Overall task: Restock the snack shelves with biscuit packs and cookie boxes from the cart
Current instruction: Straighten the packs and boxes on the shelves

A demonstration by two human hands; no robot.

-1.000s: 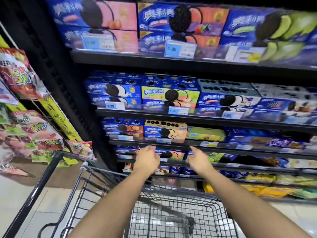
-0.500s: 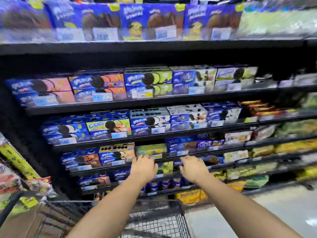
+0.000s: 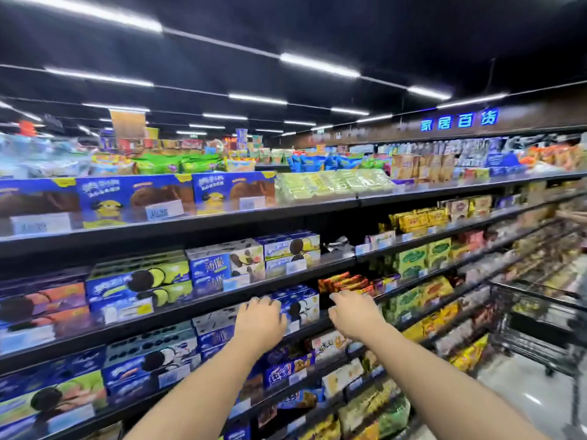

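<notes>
The fingers (image 3: 256, 302) of the left hand (image 3: 259, 323) are seen loosely bent, gripping nothing. Those of the right hand (image 3: 351, 315) are stretched forward, slack and empty. Both hands are held out side by side, backs up, before a blue cookie box (image 3: 301, 304) that shows between them. They seem to be raised in reach toward the shelf (image 3: 197, 304), not carrying stock. Blue sandwich-cookie boxes (image 3: 139, 282) are stacked along the shelves to the left, and yellow and green biscuit packs (image 3: 416, 260) lie to the right. A black wire cart (image 3: 533, 325) stands well apart at the right edge, and its contents cannot be made out.
</notes>
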